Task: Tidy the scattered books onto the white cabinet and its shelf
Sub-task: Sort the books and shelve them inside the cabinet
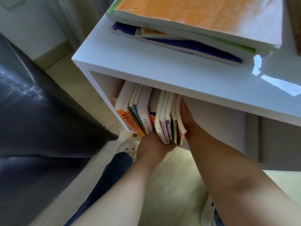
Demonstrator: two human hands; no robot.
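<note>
Left hand (154, 144) cups the spines, right hand (186, 118) presses flat on a paperback bundle (167, 118) in the white cabinet (130, 66)'s shelf, 3 o'clock of shelved books (138, 110); floppy, probably heavy, best squeezed both sides.

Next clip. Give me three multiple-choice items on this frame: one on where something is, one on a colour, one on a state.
1. The left hand and right hand are:
A) at the shelf books
B) resting on the knees
C) raised overhead

2. The topmost book lying on the cabinet has a cover that is:
A) black
B) orange
C) pink

3. The shelf books are:
A) flat in a pile
B) lying open
C) standing on edge

Key:
1 A, since the left hand grips a bundle from below while the right hand lies flat against the bundle's side.
2 B, since the glossy cover is plainly orange.
3 C, since the spines face outward, side by side.
</note>
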